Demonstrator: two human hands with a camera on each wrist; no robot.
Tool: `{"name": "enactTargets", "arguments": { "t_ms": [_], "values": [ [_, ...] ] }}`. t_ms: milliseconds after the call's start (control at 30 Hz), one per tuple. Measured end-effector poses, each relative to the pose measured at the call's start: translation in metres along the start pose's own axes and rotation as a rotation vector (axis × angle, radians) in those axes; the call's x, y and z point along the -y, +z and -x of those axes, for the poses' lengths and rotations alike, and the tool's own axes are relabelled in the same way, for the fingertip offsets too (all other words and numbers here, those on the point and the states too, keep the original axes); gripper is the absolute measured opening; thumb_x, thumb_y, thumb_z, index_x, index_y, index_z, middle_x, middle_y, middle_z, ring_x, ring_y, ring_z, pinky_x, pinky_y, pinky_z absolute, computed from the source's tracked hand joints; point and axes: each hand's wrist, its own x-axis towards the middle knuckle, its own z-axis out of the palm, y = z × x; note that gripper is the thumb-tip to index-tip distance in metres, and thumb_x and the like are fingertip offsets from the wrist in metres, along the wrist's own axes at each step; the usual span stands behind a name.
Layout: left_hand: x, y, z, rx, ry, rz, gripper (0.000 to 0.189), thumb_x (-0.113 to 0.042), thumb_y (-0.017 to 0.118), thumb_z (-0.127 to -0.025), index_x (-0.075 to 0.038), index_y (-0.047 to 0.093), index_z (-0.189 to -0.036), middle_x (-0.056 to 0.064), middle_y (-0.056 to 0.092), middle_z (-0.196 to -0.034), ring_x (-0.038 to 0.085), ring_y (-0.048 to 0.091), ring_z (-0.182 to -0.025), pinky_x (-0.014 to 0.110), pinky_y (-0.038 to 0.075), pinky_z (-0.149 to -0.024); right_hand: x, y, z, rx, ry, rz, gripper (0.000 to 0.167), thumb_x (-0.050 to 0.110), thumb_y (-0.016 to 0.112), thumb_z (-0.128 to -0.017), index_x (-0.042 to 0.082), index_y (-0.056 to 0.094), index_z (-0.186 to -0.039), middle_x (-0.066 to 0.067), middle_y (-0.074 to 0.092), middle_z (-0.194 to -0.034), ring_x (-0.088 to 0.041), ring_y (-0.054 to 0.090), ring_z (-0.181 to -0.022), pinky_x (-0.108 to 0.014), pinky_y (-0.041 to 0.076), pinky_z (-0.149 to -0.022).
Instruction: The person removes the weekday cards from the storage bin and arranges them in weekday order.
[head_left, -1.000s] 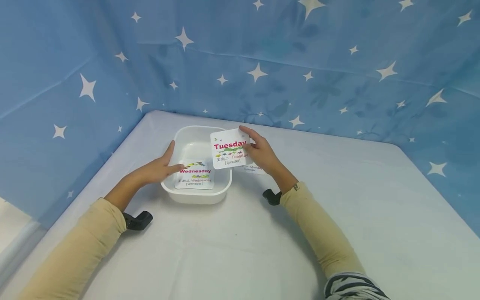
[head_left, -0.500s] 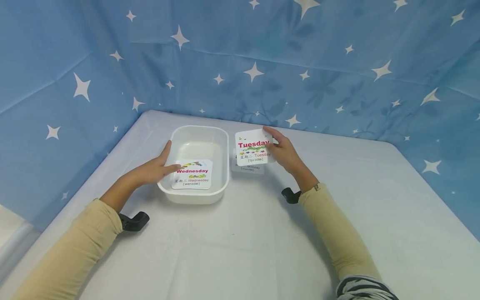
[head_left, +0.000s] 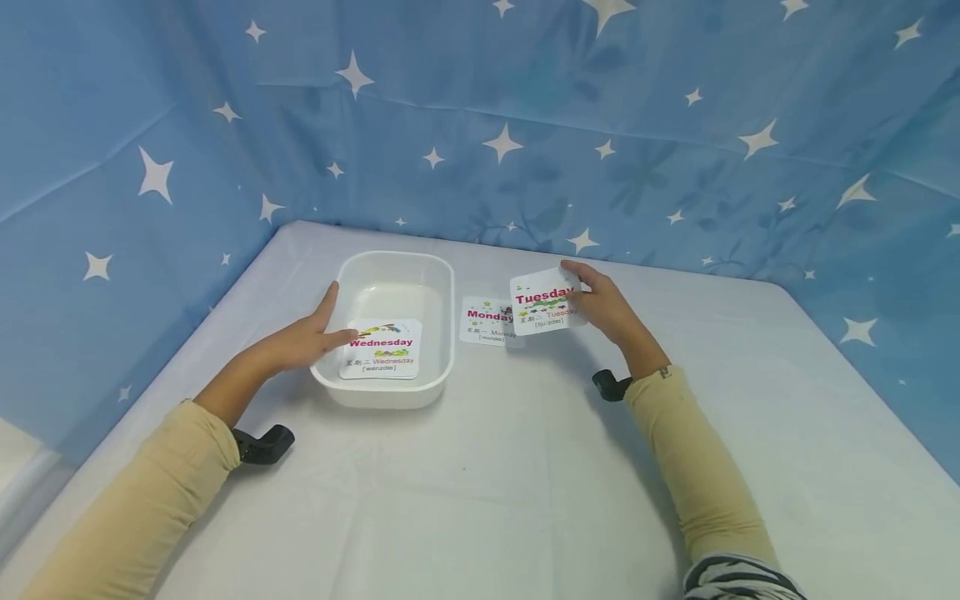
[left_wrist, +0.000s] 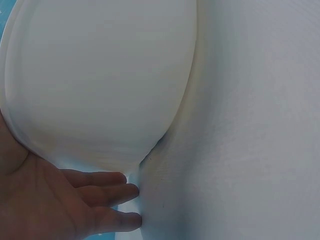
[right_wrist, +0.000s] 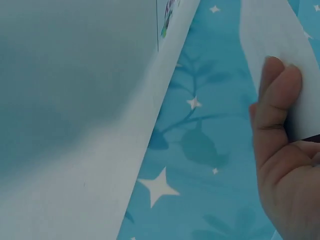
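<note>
The person's right grip (head_left: 606,310) pinches a white, red-lettered Tuesday card (head_left: 544,305) near a white, red-lettered Monday card (head_left: 484,322) — the left grip (head_left: 298,342), fingers straight, rests against a white rectangular basin (head_left: 382,397).

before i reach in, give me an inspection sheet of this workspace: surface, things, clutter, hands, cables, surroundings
Surface: white cloth, lightly creased.
Things: Tuesday card held off the cloth; Monday card lying on it; Wednesday card inside the white tub.
Clutter: nothing seen.
Hands: left hand at the tub's left side, thumb at the Wednesday card's edge; right hand pinches the Tuesday card.
Cables: nothing seen.
Surroundings: star-printed blue backdrop behind; black device on each wrist.
</note>
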Motion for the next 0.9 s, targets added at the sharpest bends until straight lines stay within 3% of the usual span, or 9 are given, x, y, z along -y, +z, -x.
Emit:
{"name": "enactTargets", "arguments": {
  "t_ms": [200,533,900],
  "values": [
    [0.001,0.000,0.001,-0.001,-0.004,-0.006,0.086,-0.036,0.041,-0.096,-0.006,-0.028,-0.139,0.024,-0.019,-0.148,0.046,-0.004,-0.136,0.059,0.007,-0.106,-0.006,-0.007,-0.003,0.019,0.027,0.076,0.060,0.004,0.042,-0.091,0.019,0.024,-0.146,-0.015,0.038,-0.138,-0.027,0.050,-0.102,-0.039,0.039,-0.088],
    [0.000,0.000,0.001,-0.009,0.000,-0.006,0.086,-0.036,0.041,-0.096,-0.006,-0.027,-0.139,0.024,-0.019,-0.148,0.046,-0.004,-0.136,0.060,0.006,-0.106,-0.011,-0.010,-0.005,0.014,0.049,0.147,0.057,0.005,0.041,-0.093,0.016,0.023,-0.146,-0.014,0.019,-0.152,-0.033,0.036,-0.123,-0.049,0.028,-0.103],
    [-0.001,0.002,-0.001,-0.011,-0.010,-0.012,0.087,-0.036,0.042,-0.096,-0.006,-0.027,-0.139,0.024,-0.019,-0.148,0.045,-0.005,-0.136,0.060,0.006,-0.106,-0.015,-0.015,-0.005,0.011,0.053,0.171,0.056,0.005,0.039,-0.093,0.012,0.022,-0.146,-0.017,0.021,-0.150,-0.034,0.042,-0.114,-0.048,0.032,-0.099]
  ]
}}
